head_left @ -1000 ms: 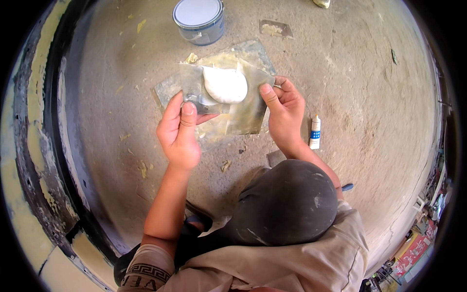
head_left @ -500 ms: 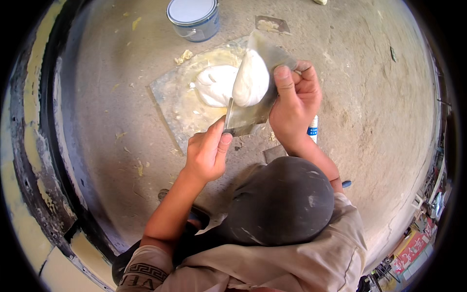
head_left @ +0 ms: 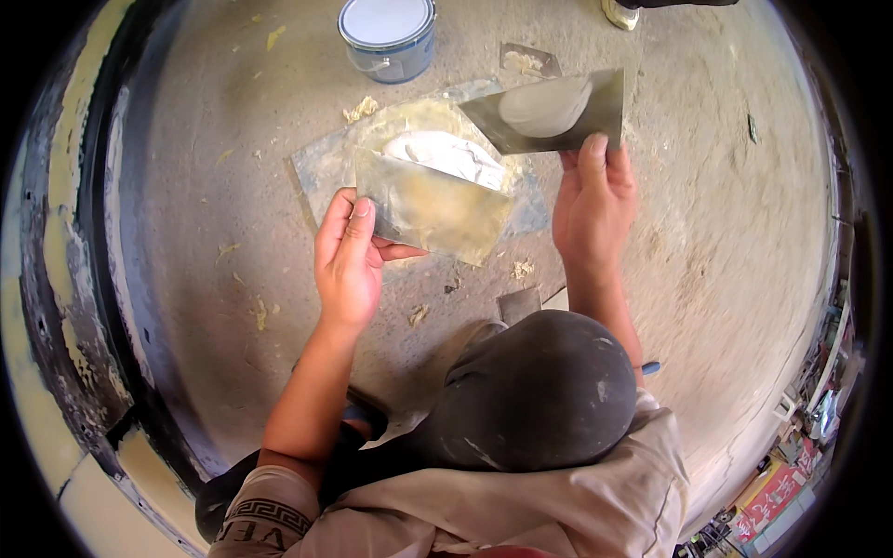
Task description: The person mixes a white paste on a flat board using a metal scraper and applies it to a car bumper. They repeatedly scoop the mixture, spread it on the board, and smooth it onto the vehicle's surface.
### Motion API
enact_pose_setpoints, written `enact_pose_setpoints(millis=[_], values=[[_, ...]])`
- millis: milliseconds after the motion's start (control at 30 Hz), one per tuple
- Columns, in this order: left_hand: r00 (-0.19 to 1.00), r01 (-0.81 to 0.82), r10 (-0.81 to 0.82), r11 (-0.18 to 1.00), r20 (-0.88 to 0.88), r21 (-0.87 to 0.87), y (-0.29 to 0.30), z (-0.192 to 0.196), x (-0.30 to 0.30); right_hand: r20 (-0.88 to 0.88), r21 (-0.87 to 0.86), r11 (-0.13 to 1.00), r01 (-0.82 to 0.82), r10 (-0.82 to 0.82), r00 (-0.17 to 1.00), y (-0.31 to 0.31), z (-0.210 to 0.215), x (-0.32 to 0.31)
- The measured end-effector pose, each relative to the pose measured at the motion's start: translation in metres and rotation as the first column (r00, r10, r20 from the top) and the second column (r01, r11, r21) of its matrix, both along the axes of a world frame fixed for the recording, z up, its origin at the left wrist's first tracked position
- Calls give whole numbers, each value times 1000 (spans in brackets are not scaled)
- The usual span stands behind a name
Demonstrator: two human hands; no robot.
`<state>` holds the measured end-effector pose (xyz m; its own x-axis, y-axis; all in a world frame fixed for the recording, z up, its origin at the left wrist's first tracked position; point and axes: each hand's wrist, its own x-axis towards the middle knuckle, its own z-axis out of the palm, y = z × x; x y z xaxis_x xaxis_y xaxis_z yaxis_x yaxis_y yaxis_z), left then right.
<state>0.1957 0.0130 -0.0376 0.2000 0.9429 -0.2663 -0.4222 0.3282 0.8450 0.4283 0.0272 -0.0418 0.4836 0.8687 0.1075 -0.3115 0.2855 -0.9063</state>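
Note:
My left hand is closed on a flat metal scraper blade, thumb on its face and fingers beneath. Higher and to the right, my right hand pinches a second metal scraper blade by its lower edge. A thin, greyish smear covers the middle of that blade. White putty shows just past the far edge of the left blade; its lower part is hidden. Beneath the hands lies a flat, stained mixing board on the floor.
A lidded metal can stands beyond the board. Next to it lies a small dirty plate. Another person's shoe is at the top edge. My dark-clad knee rises close below the hands. Dried scraps dot the concrete floor.
The blades have come apart: the left went left and flattened, the right swung up and right. The thick putty lump is gone from the right blade, leaving a smear. A person's shoe has come into view.

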Motion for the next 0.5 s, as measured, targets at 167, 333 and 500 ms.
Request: enact_pose_setpoints(millis=[167, 333, 500], values=[[997, 3, 0, 999, -74, 47, 3, 9, 4, 268, 199, 882, -428, 371, 889, -20, 14, -18], [966, -78, 125, 976, -226, 203, 3, 17, 8, 809, 221, 713, -665, 247, 533, -5, 25, -16], [959, -117, 184, 949, -215, 292, 0, 16, 4, 838, 218, 791, -571, 148, 525, -8, 21, -20]])
